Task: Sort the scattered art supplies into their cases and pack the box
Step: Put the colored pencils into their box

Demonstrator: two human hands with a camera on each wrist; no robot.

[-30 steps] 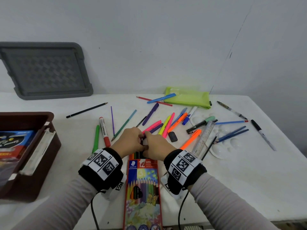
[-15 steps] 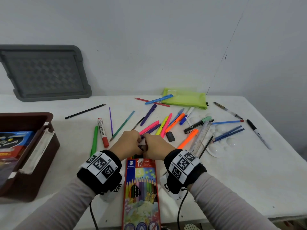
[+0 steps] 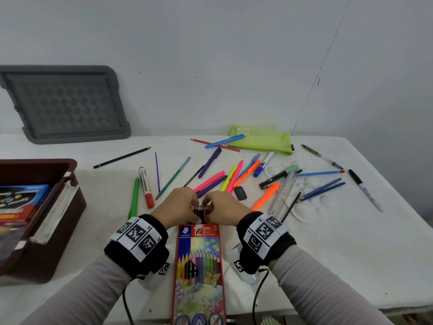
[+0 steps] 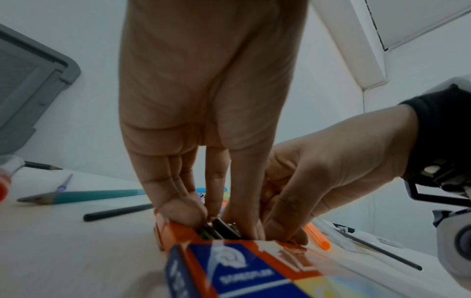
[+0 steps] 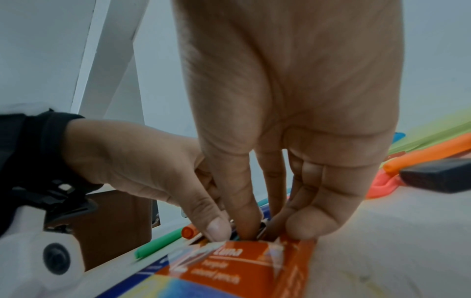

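A red coloured-pencil box (image 3: 199, 254) lies flat on the table in front of me, its open mouth pointing away. Dark pencil ends (image 3: 200, 211) stick out of that mouth. My left hand (image 3: 195, 208) and right hand (image 3: 208, 207) meet there, fingers curled down onto the bundle. In the left wrist view the left fingers (image 4: 178, 211) pinch the pencil ends (image 4: 221, 229) at the box (image 4: 254, 266) edge. The right wrist view shows the right thumb and fingers (image 5: 300, 225) pinching the same ends above the box (image 5: 242, 268). How deep the pencils sit is hidden.
A brown box (image 3: 77, 200) holding packs stands at the left, with a grey lid (image 3: 65, 104) leaning on the wall. Beyond my hands lie scattered pens and pencils, a black eraser (image 3: 240, 193), a ruler (image 3: 283, 193), a white palette (image 3: 311, 202) and a green pouch (image 3: 262, 139).
Both hands stay at the box's mouth, with only small finger shifts over the pencil ends. The box has not moved on the table.
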